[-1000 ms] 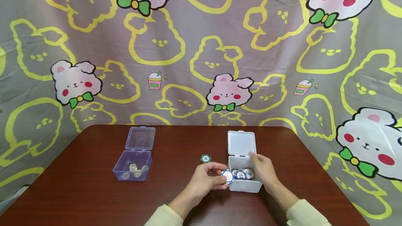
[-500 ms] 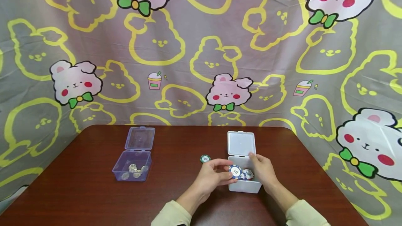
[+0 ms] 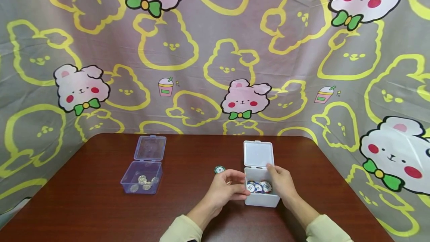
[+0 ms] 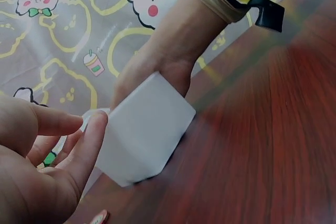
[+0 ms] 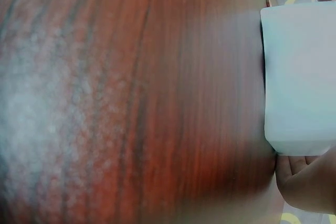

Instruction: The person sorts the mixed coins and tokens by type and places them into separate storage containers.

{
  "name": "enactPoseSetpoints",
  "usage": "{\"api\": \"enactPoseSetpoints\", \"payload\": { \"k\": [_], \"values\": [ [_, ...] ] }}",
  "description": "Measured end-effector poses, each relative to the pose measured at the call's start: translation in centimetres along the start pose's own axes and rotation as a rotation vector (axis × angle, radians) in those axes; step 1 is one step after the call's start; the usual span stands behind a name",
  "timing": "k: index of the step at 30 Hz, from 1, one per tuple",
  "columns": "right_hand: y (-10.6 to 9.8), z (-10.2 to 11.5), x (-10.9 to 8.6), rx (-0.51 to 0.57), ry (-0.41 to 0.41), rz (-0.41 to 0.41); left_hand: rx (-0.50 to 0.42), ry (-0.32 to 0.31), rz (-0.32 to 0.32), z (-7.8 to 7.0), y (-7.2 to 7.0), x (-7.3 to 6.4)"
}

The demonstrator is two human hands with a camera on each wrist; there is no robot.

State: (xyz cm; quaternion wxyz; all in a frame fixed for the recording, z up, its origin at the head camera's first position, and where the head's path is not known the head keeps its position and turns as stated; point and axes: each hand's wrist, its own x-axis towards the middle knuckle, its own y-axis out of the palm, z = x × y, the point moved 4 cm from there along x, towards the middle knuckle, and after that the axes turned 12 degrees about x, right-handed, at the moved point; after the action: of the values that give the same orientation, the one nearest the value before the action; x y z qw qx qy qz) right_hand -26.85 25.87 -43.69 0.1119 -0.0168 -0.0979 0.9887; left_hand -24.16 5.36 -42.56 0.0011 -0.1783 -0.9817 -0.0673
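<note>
A small white plastic box (image 3: 263, 199) stands on the table with its lid raised, and several poker chips (image 3: 258, 187) lie inside. My right hand (image 3: 284, 184) grips the box's right wall, thumb at the rim near the hinge; its fingers are mostly hidden. My left hand (image 3: 222, 191) is at the box's left side, fingertips by the rim. In the left wrist view, no chip shows between the loosely bent fingers (image 4: 86, 145). A green-edged chip (image 3: 220, 169) lies on the table beyond the left hand. Another chip (image 4: 100, 217), reddish, shows partly in the left wrist view.
At the left of the brown table (image 3: 188, 212) a see-through purple box (image 3: 141, 188) stands with its lid up. Several silvery coins (image 3: 144, 182) lie in it. A patterned cloth (image 3: 188, 66) hangs behind the table and along its sides.
My left hand carried a blue-edged chip marked 10 rightward to over the white box and let it go; it now lies among the other chips. The right hand has stayed in place.
</note>
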Motion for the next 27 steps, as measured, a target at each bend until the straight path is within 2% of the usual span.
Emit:
{"api": "enactPoseSetpoints", "payload": {
  "k": [7, 12, 20, 27],
  "values": [
    [0.0, 0.0, 0.0, 0.013, 0.0, 0.001, 0.043, -0.016, -0.015, 0.8, -1.4, 0.0],
    [0.0, -0.1, 0.1, 0.005, 0.001, -0.004, 0.122, -0.018, -0.058, 1.1, -2.9, 0.1],
    [0.0, -0.1, 0.1, 0.0, -0.005, -0.006, 0.272, 0.021, -0.15, 1.1, -5.0, 0.8],
    [0.0, -0.1, 0.1, 0.007, -0.014, -0.006, 0.329, 0.048, -0.188, 1.7, -6.0, 1.5]
  ]
}}
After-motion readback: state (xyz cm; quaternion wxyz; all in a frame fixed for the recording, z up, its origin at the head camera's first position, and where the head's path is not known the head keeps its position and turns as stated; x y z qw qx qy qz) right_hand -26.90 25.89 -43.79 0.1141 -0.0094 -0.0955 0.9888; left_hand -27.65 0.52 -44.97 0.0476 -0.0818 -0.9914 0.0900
